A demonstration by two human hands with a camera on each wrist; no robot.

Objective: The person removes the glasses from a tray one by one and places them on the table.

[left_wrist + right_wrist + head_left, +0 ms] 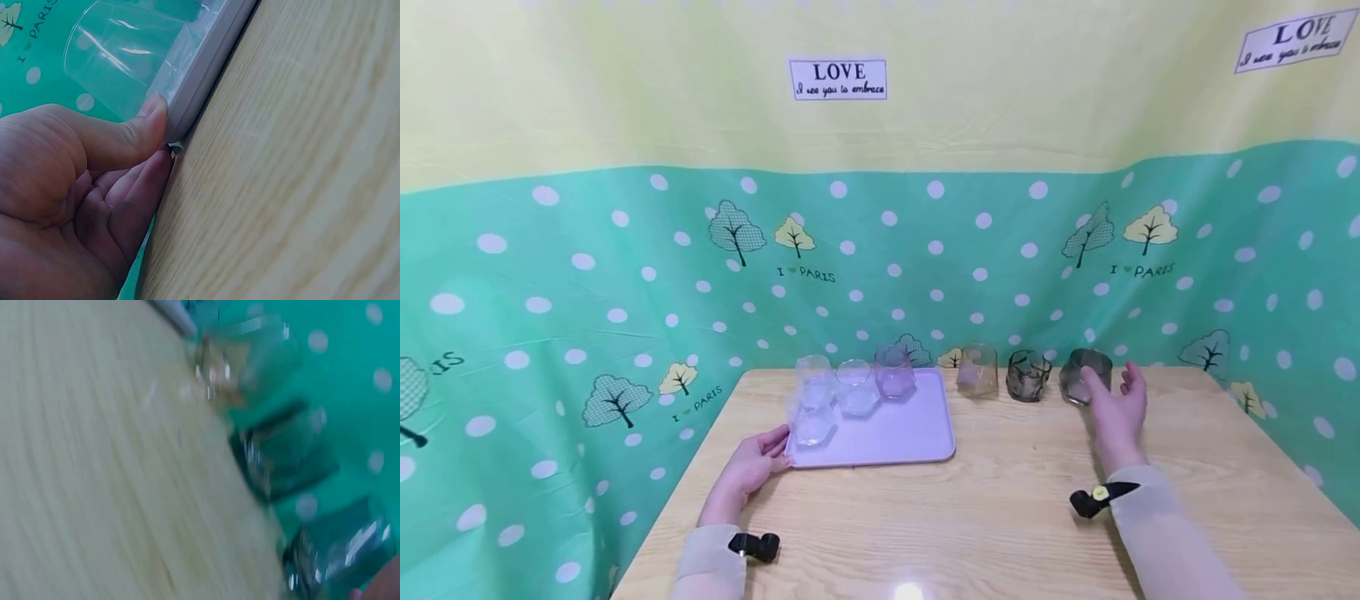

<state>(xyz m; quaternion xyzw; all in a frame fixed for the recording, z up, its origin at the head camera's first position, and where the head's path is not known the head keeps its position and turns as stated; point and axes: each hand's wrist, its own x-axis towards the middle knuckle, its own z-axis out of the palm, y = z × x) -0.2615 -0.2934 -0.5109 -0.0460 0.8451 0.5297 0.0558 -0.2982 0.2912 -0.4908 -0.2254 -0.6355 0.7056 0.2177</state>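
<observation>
My left hand (756, 462) pinches the near left corner of a pale lilac tray (887, 437), with the thumb over the rim and fingers at its underside. Several clear glasses (857, 390) and a pink-tinted glass (895, 375) stand on the tray. In the left wrist view, a clear glass (119, 53) rises close to my thumb. My right hand (1118, 412) is at a dark grey glass (1077, 379) at the right end of a row; the thumb overlaps its front, and the other fingers stand apart to its right. The right wrist view catches only a sliver of this hand (384, 584).
Left of the dark grey glass stand a dark patterned glass (1028, 377) and an amber glass (977, 371), beside the tray's right edge. The wooden table (1000, 517) meets a green dotted curtain (936, 275) behind the glasses. More curtain hangs at both sides.
</observation>
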